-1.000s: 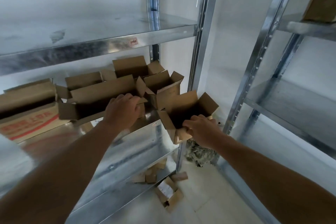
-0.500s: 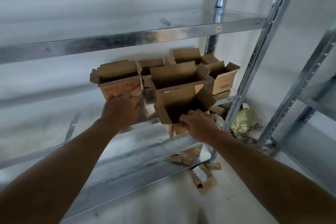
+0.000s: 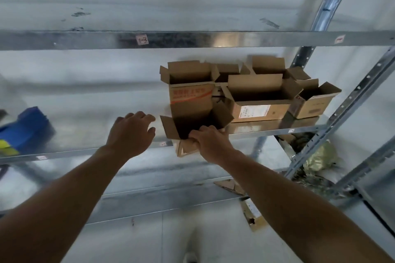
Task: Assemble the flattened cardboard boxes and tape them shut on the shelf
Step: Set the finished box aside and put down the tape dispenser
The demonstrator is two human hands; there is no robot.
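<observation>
— So where is the box now?

— At the front edge of the shelf, just before the red-printed box. 1 second ago it was at the right end, past the long box. It has gone leftward along the front.

— Who has it?

— The right hand alone. Its fingers are curled over the near wall, grasping the cardboard. The box's lower part hangs in front of the rim, so I cannot tell whether it rests on the shelf.

— And the left hand?

— 1 second ago it lay on the long box. Now it is off it, fingers loosely bent and grasping nothing. It is just beside the box's left flap, not touching.

— What does that mean for the job?

— I judge the box is being brought to bare shelf to be worked on. Its top flaps stand open, and I see no tape. The left hand looks set to take the left side so folding can begin.

— Anything else about?

— Other open boxes behind, a blue thing far left, and scraps on the floor.
</observation>
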